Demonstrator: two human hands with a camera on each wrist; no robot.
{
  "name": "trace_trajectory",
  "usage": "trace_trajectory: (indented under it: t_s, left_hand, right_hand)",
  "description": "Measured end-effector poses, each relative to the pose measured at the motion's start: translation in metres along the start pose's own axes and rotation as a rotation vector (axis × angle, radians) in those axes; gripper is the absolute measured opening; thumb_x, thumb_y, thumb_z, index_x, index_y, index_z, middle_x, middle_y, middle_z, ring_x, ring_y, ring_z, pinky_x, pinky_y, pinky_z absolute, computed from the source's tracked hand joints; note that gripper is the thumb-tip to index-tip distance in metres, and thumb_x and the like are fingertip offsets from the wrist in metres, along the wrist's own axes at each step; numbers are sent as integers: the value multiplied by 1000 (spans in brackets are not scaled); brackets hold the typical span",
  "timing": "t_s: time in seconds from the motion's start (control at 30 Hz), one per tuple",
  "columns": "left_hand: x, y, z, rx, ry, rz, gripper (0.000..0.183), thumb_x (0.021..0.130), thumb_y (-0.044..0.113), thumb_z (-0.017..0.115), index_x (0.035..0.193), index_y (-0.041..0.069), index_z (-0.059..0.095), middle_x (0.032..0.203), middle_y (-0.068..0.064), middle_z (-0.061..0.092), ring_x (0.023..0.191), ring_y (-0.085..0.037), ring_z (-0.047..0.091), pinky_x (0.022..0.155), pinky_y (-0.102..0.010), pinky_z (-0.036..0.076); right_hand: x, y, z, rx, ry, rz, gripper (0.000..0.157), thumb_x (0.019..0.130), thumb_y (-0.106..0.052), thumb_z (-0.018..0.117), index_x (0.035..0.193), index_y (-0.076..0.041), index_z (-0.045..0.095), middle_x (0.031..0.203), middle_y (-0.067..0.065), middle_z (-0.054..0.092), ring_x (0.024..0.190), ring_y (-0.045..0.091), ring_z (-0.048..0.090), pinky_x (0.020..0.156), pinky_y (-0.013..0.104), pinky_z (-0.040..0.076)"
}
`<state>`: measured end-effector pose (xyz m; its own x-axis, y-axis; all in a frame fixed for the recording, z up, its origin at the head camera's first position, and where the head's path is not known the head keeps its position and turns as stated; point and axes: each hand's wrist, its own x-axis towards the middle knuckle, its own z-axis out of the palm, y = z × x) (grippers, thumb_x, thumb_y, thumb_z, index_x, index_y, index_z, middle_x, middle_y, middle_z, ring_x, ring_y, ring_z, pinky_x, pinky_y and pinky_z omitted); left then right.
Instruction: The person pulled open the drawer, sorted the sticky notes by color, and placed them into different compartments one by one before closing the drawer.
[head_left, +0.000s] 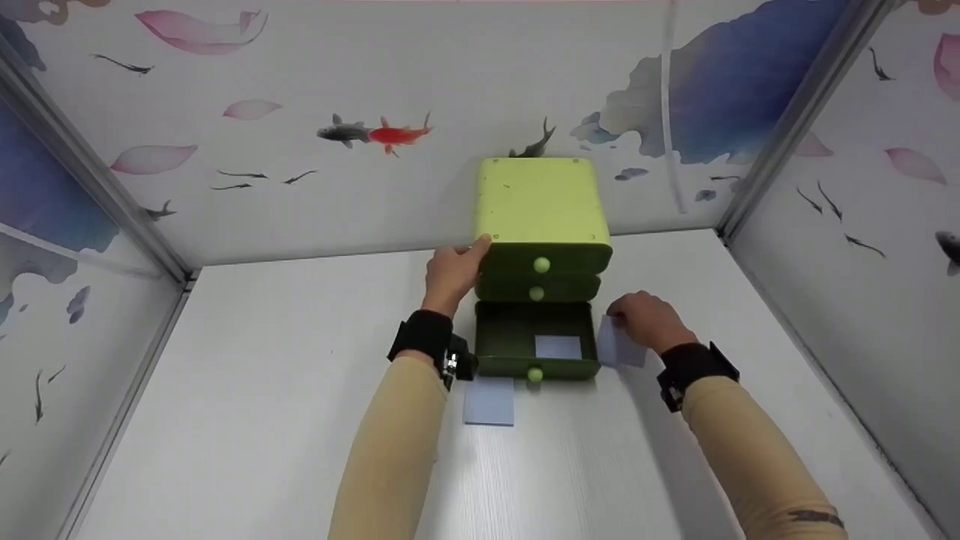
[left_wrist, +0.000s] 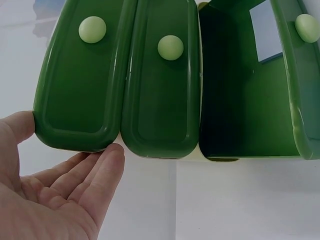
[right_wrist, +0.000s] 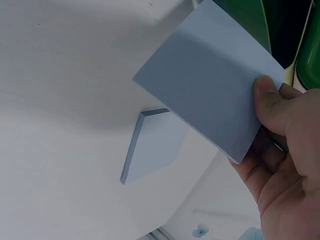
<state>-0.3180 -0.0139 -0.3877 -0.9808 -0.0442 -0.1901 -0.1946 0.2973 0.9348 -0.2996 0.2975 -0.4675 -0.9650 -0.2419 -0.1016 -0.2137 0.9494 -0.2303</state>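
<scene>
A small cabinet (head_left: 540, 202) with a lime-green top and three dark green drawers stands by the back wall. Its bottom drawer (head_left: 495, 366) is pulled out, and one light blue square piece (head_left: 558, 346) lies inside. My left hand (head_left: 454, 276) grips the cabinet's upper left front corner, thumb on the top and fingers along the side. Right of the drawer, my right hand (head_left: 651, 321) pinches a thin light blue square piece (right_wrist: 210, 80) by its edge. Below that, in the right wrist view, a thicker-edged light blue piece (right_wrist: 155, 145) lies on the table.
Another light blue square piece (head_left: 489, 403) lies on the white table (head_left: 300, 405) just in front of the drawer. Printed panels with fish and petals wall in the table at the back and both sides, joined by grey metal corner posts (head_left: 802, 112).
</scene>
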Motion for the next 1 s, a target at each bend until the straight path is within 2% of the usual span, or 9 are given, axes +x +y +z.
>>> trace_trajectory:
  t_s: [0.23,0.53,0.77,0.9,1.0]
  left_hand:
    - [1,-1,0,13,3,-4,62,92,54,58,129,5,60,122,-10,63,105,-22,64,91,-36,52]
    - [1,0,0,17,1,-14,64,92,55,57,131,5,58,122,-10,63,107,-23,63,94,-38,50]
    - [0,-1,-1,28,2,-12,59,92,55,56,124,6,63,113,-9,66,103,-23,62,90,-37,50]
    - [-2,-1,-1,17,-1,-2,56,92,55,56,120,7,63,110,-9,66,100,-23,62,87,-37,49]
    - [-2,0,0,20,4,2,57,93,54,56,122,6,62,112,-9,65,103,-24,62,90,-38,49]
  right_hand:
    - [-5,-6,-19,-8,19,-4,27,94,0,56,116,-2,71,117,20,69,111,39,63,94,53,50]
    - [-6,-17,-36,-36,70,-80,25,92,4,57,110,-3,73,109,16,72,103,35,66,90,51,52]
    - [-5,-36,-42,-45,100,-125,22,91,3,60,103,-6,75,99,13,73,87,27,66,78,46,54]
    - [-2,-48,-40,-55,125,-150,19,90,2,62,99,-8,76,91,9,73,76,22,62,70,42,52]
    - [1,-55,-36,-71,137,-179,17,89,2,63,90,-10,75,82,6,70,70,20,56,64,38,48]
